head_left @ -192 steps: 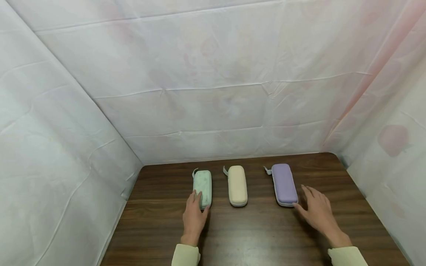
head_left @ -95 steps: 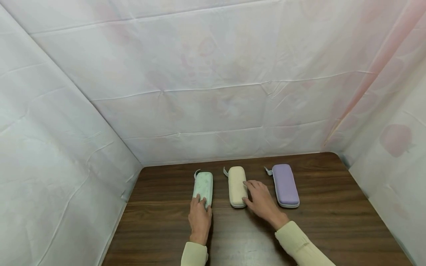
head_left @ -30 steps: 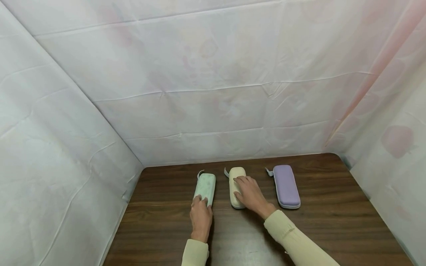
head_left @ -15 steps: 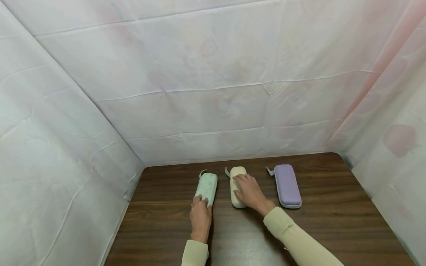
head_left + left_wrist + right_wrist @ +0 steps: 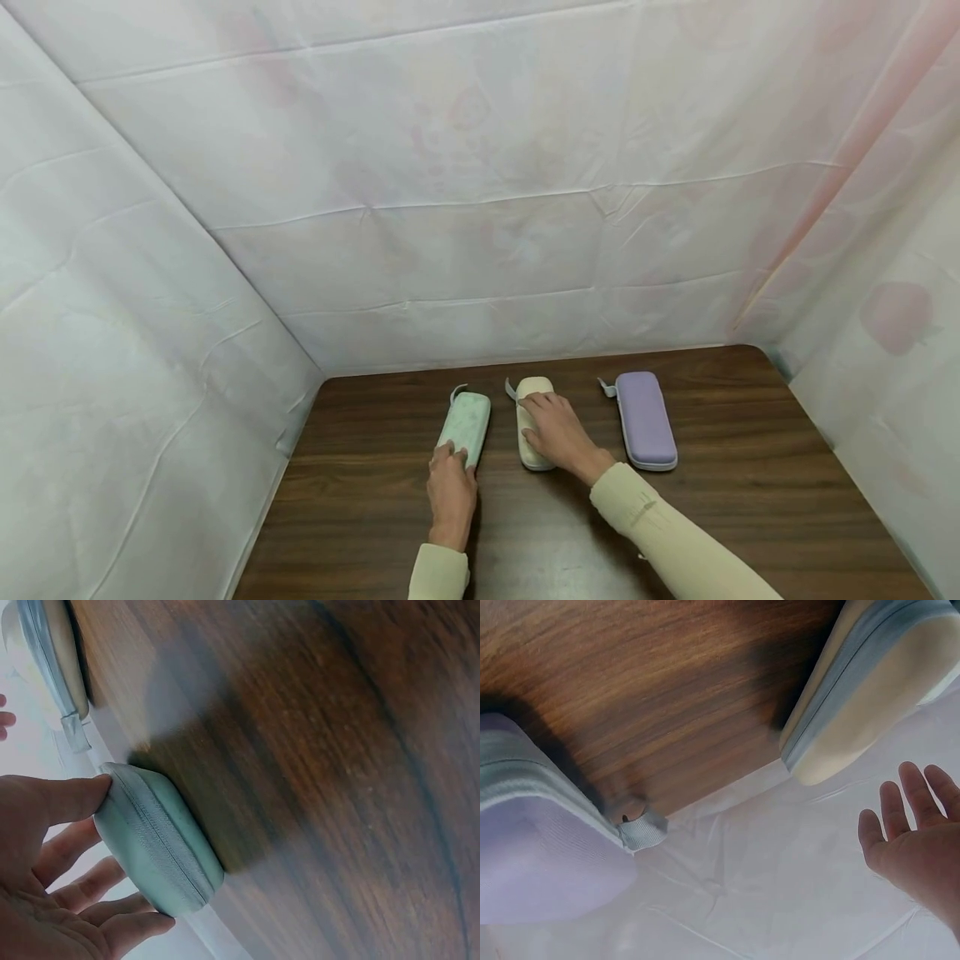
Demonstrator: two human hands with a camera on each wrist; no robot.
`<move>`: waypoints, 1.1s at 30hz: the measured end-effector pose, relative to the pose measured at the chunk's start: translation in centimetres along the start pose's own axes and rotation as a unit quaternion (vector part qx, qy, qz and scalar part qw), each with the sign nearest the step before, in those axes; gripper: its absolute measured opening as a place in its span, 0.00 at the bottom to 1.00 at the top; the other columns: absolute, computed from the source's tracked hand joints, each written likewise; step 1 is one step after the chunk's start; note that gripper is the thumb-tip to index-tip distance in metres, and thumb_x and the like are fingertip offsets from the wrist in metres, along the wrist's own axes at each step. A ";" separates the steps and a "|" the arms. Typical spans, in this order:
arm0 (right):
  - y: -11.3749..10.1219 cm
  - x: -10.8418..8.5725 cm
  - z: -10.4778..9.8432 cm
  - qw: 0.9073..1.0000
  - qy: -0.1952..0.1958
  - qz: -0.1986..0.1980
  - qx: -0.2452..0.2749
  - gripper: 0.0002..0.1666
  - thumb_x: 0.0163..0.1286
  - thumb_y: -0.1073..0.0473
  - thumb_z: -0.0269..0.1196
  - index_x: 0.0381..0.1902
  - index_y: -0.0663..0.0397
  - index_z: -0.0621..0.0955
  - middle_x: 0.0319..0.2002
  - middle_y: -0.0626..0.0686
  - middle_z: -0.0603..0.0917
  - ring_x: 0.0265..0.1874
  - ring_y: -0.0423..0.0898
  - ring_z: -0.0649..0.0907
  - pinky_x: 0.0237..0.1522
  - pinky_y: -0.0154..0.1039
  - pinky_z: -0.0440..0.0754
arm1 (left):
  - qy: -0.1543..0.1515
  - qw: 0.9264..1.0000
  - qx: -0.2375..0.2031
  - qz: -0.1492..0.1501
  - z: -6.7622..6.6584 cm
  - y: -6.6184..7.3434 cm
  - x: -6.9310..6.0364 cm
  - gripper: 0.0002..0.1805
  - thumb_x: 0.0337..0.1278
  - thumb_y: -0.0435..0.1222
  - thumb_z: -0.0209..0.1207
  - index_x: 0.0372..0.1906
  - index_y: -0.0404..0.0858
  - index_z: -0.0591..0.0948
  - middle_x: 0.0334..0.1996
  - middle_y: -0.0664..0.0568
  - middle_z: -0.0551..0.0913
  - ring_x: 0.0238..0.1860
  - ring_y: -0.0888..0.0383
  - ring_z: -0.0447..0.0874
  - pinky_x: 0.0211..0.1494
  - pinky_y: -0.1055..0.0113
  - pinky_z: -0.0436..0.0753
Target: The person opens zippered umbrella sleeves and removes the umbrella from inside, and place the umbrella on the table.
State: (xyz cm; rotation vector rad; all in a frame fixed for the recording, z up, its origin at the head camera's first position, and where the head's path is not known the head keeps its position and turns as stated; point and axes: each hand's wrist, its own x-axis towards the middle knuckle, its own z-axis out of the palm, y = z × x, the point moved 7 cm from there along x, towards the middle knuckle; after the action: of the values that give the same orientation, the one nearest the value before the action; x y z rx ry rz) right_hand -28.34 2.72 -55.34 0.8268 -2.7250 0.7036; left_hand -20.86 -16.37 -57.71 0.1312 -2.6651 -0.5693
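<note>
A mint green case (image 5: 467,421) lies left of centre in the lower part of the head view, long and narrow with rounded corners, its top marked with a faint mottled pattern. It slants a little, far end toward the right, and a thin pale strap (image 5: 455,392) curls from its upper left corner. The left hand (image 5: 452,492) grips its near end; in the left wrist view the thumb presses one edge at the middle left and the fingers spread around the other side, while a grey zip band (image 5: 154,825) runs along the case with its seam together.

Just right of it, near the lower centre of the head view, is a cream case (image 5: 870,712) of the same shape, with a grey zip band of its own. The right hand (image 5: 558,433) is over this one, fingers apart and loosely extended; in the right wrist view it shows at the lower right, and I cannot tell whether it touches the case.

Farther right in the head view, a plain purple case (image 5: 647,419) rests on the dark wood-grain table (image 5: 750,517), with a short grey loop (image 5: 646,831) at its upper left corner. All three look closed on the sides that show, so their insides are hidden
</note>
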 end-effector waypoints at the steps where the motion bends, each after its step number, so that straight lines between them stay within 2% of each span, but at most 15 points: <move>1: 0.0 0.0 0.0 1.000 -0.003 0.000 -0.002 0.28 0.69 0.58 0.74 0.63 0.62 0.82 0.60 0.59 0.83 0.60 0.61 0.79 0.65 0.63 0.75 | 0.000 1.000 -0.001 0.001 0.0 0.0 0.0 0.13 0.49 0.24 0.77 0.42 0.28 0.90 0.54 0.34 0.85 0.55 0.32 0.85 0.52 0.38 0.86; 4: 0.0 0.2 0.0 1.000 -0.007 -0.002 -0.007 0.28 0.69 0.58 0.74 0.63 0.61 0.82 0.60 0.58 0.82 0.59 0.61 0.79 0.65 0.62 0.74 | 0.003 1.000 0.002 0.006 0.0 0.1 0.0 0.13 0.48 0.24 0.77 0.41 0.28 0.88 0.54 0.35 0.85 0.55 0.33 0.85 0.53 0.38 0.86; 7: 0.0 0.3 0.1 1.000 -0.009 -0.004 -0.012 0.27 0.70 0.58 0.74 0.63 0.61 0.82 0.60 0.58 0.83 0.59 0.61 0.79 0.65 0.62 0.75 | 0.006 1.000 0.010 0.012 0.2 0.2 0.0 0.14 0.49 0.25 0.78 0.40 0.30 0.85 0.53 0.35 0.85 0.54 0.33 0.84 0.48 0.39 0.87; 10: -0.1 0.4 0.2 1.000 -0.010 -0.007 -0.015 0.27 0.70 0.59 0.74 0.63 0.61 0.82 0.60 0.59 0.83 0.59 0.61 0.79 0.65 0.62 0.75 | 0.007 1.000 0.019 0.018 0.4 0.2 0.0 0.17 0.50 0.25 0.77 0.44 0.30 0.84 0.53 0.35 0.84 0.54 0.33 0.84 0.43 0.39 0.87; 14: 0.0 0.5 0.3 1.000 -0.009 -0.011 -0.018 0.27 0.69 0.59 0.74 0.63 0.61 0.82 0.59 0.59 0.83 0.58 0.61 0.79 0.63 0.62 0.76 | 0.003 1.000 0.020 0.020 0.6 0.3 -0.1 0.21 0.51 0.24 0.76 0.52 0.29 0.86 0.54 0.33 0.83 0.56 0.31 0.83 0.52 0.36 0.85; 18: 0.1 0.5 0.5 1.000 -0.009 -0.012 -0.023 0.27 0.69 0.59 0.74 0.63 0.61 0.82 0.59 0.59 0.83 0.58 0.61 0.79 0.63 0.61 0.76 | -0.007 1.000 0.021 0.020 0.8 0.4 -0.1 0.21 0.50 0.22 0.75 0.53 0.28 0.87 0.54 0.34 0.83 0.60 0.31 0.81 0.61 0.34 0.80; 24: 0.2 0.8 0.5 0.999 -0.021 -0.010 -0.031 0.27 0.71 0.58 0.73 0.64 0.61 0.81 0.59 0.58 0.83 0.59 0.61 0.79 0.65 0.61 0.75 | -0.005 1.000 0.013 0.024 0.6 0.6 0.1 0.21 0.46 0.19 0.75 0.50 0.27 0.88 0.51 0.34 0.83 0.60 0.30 0.81 0.62 0.33 0.80; 30: 0.0 1.1 0.6 0.999 -0.037 -0.015 -0.031 0.28 0.72 0.59 0.72 0.66 0.62 0.80 0.61 0.59 0.82 0.60 0.61 0.79 0.67 0.61 0.74 | -0.001 1.000 0.008 0.030 0.4 0.6 0.3 0.21 0.45 0.18 0.72 0.49 0.25 0.88 0.49 0.33 0.83 0.58 0.30 0.82 0.60 0.32 0.80; 33: -0.1 1.2 0.8 0.999 -0.035 -0.021 -0.033 0.27 0.71 0.59 0.73 0.65 0.62 0.81 0.61 0.59 0.82 0.60 0.61 0.79 0.67 0.61 0.74 | -0.009 1.000 0.010 0.026 0.5 0.5 0.4 0.21 0.47 0.19 0.74 0.50 0.26 0.88 0.50 0.34 0.83 0.59 0.30 0.82 0.60 0.33 0.81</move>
State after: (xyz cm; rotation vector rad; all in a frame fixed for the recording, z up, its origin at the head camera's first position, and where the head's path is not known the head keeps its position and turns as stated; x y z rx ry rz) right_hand -29.31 1.72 -55.61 0.9081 -2.7660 0.5843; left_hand -21.44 -15.79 -57.78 0.0615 -2.6846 -0.5297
